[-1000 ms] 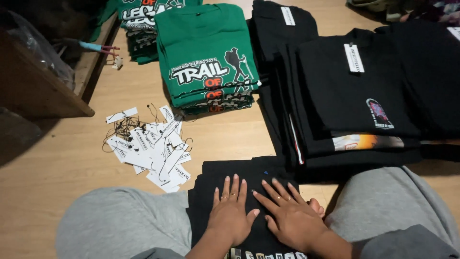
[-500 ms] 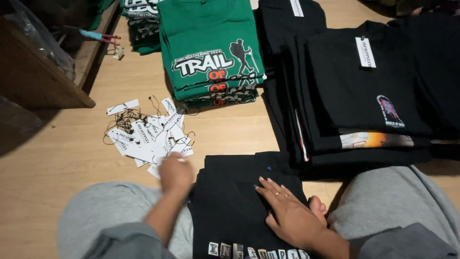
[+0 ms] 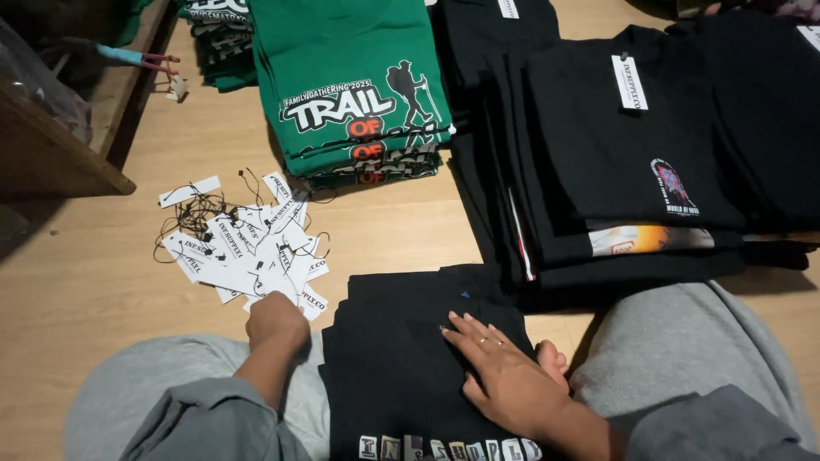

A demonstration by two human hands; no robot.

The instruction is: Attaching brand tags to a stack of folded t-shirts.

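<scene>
1. Left hand (image 3: 276, 320) is down at the near edge of the tag pile (image 3: 248, 248), knuckles up and fingers curled under. It's touching the nearest tags, but I can't tell if it's actually got one pinched, since the fingertips are hidden.
2. Right hand (image 3: 504, 376) is flat and open, fingers spread a bit, palm pressing on the black shirt (image 3: 401, 376). There's a ring on one finger. It isn't gripping anything, just resting on the cloth.
3. That black shirt is folded and sits on the person's lap, between the grey-trousered knees (image 3: 683, 358), with a row of pale block letters along its near edge.
4. The tags are white paper strips with thin black strings, in a loose heap on the wooden floor (image 3: 102, 282), just left of the shirt.
5. Beyond them sits a green stack (image 3: 350, 85) of folded shirts with a hiker print on top.
6. To the right are black stacks (image 3: 615, 145), overlapping, one with a white tag lying on top.
7. Far left there's a wooden shelf (image 3: 60, 162) edge.
</scene>
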